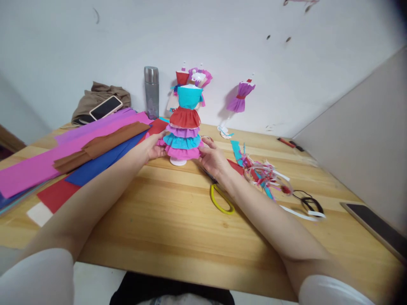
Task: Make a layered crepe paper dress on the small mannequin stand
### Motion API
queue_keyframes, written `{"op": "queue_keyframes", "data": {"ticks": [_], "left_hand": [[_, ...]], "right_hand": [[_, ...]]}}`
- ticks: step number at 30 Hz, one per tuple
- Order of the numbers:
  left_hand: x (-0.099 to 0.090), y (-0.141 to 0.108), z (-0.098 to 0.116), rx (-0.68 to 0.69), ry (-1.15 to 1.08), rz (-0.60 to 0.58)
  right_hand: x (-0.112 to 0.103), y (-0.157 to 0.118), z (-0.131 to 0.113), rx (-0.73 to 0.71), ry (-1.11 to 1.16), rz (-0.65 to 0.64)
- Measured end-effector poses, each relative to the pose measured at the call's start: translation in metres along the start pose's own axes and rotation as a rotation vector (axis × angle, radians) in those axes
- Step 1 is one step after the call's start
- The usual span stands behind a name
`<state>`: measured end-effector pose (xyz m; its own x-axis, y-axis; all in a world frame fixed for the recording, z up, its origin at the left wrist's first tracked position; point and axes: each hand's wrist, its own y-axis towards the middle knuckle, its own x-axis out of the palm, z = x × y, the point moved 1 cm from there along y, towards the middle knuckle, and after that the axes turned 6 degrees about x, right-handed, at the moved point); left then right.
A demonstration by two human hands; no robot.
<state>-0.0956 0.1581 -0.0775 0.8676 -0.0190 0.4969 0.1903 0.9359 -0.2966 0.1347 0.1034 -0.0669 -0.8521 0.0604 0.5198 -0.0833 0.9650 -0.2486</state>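
A small white dress form (178, 162) stands upright on the wooden table, wearing a tiered crepe-paper dress (182, 142). The dress has a turquoise bodice, a red ruffle, then purple, turquoise and pink ruffles. At the left side of the lowest ruffles, my left hand (157, 146) is closed on the paper edge. My right hand (213, 157) pinches the pink hem on the opposite side. Some fingertips are hidden by the ruffles. Yellow-handled scissors (221, 199) lie beside my right wrist, their blades partly hidden behind it.
Crepe-paper sheets (104, 150) lie stacked at left, near a phone (106, 108) on brown cloth and a grey flask (151, 93). Other dressed forms, one in purple (241, 97), stand behind. Paper scraps (260, 173), a black band (313, 207) and a dark tablet-like device (375, 226) lie right.
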Motion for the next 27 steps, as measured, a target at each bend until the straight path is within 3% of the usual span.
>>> {"op": "queue_keyframes", "data": {"ticks": [2, 11, 16, 27], "left_hand": [[0.007, -0.013, 0.001, 0.027, -0.045, 0.042], [0.029, -0.047, -0.011, 0.129, -0.059, -0.052], [0.032, -0.05, -0.027, 0.208, -0.061, -0.149], [0.033, -0.044, -0.046, 0.388, -0.191, -0.035]], "right_hand": [[-0.001, 0.0, 0.001, -0.024, -0.027, 0.024], [-0.007, 0.001, 0.002, -0.089, -0.146, 0.024], [-0.007, -0.002, 0.006, -0.155, -0.188, 0.024], [-0.012, 0.001, 0.008, -0.228, -0.302, -0.011]]}}
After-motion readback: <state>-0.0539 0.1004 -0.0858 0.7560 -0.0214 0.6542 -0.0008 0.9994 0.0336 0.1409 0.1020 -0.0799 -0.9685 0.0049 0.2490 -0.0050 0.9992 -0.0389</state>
